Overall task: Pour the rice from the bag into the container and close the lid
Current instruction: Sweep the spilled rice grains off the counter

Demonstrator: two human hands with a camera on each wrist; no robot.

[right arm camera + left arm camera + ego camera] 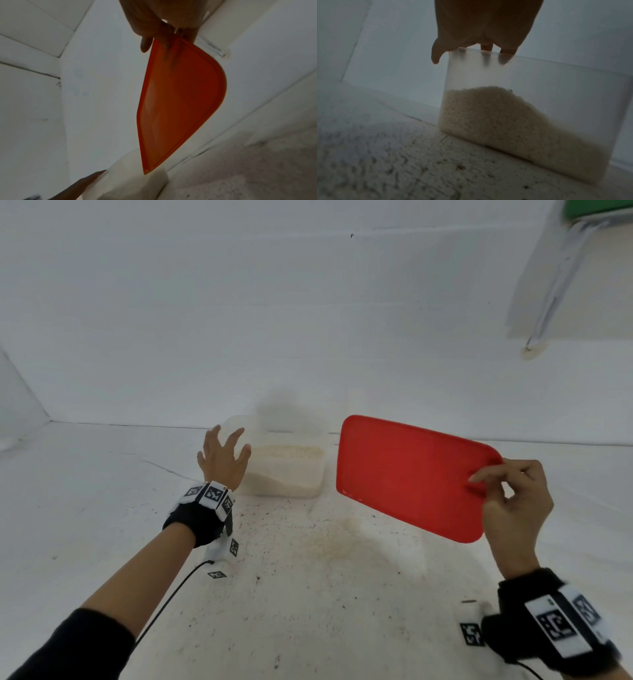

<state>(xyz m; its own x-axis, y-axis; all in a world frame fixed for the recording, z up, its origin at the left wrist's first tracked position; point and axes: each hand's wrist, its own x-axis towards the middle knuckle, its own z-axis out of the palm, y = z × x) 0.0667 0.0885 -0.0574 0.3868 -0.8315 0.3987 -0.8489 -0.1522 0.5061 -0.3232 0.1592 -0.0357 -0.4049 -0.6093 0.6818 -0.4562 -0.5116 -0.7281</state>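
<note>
Head view. Left hand [223, 457]: fingers spread and nearly straight, hovering at the near-left corner of the container [310, 474], gripping nothing. Container: translucent, open-topped, standing on the table [325, 577] just beyond the left fingertips, holding rice [291, 453]. Right hand [513, 501]: pinching one corner of the red lid [411, 474], which is hanging tilted in the air beside the container, not over it. No bag is showing.

Left wrist view. Fingertips [486, 47] are reaching the container's [556, 81] top rim; contact cannot be told. Rice [496, 119] is lying heaped toward the hand's side.

Right wrist view. Thumb and fingers are clamping the lid [180, 101] at its corner; the lid is hanging edge-on below the hand.

Step in hand, as judged: closing. Steadying the wall with the left hand, levelling the lid, aligning corners, then pressing round the rim should serve; a corner pinch is risking a skewed seat.
</note>
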